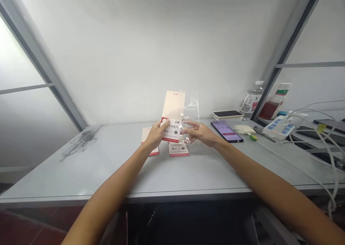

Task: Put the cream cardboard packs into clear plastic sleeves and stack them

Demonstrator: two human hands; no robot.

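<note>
- Left hand (155,135): pinching the card (174,106) at its lower left edge, thumb across the front.
- Right hand (203,134): fingers bent at the clear bag (192,105); you cannot tell whether they pinch it.
- Card: in your left hand, tilted, raised above the desk (107,176); pale top, red-edged printed lower part. Probably light and fairly stiff, liable to crease; best held by its lower edges.
- Clear bag: beside the card, towards your right hand; whether it also wraps the card is unclear. Likely thin, soft, slippery; take a gathered fold.
- Two packets, similar print: one (146,134) partly behind your left hand, one (179,150) below and between both hands. Nearest obstacles if you lower the card.
- Phone (226,131): just right of your right hand; sideways room is limited there.
- Farther right of that hand: adapter (244,129), power strip (279,127), water bottle (252,101), jar (275,101); loose cable (292,158) could snag your right forearm.
</note>
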